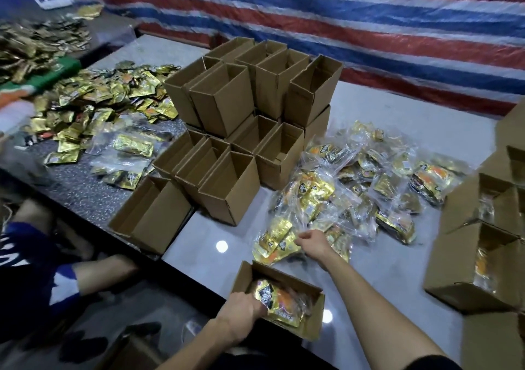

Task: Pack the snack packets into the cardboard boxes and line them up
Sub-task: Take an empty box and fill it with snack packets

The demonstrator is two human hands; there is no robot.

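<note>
Packet in box held by left hand; right hand grips bag.

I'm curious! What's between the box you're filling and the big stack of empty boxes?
Just bare shiny table with a light's reflection, seen in the head view.

Indoor scene under overhead artificial light, moderately dim. Two round lamp reflections glare on the glossy pale worktop, and the foil packets throw scattered highlights. Shadows are soft, deepest below the worktop at lower left. Wide-angle distortion bows the striped tarpaulin and stretches the edges. The far-left margin is smeared with blur; the centre is sharp.
</note>
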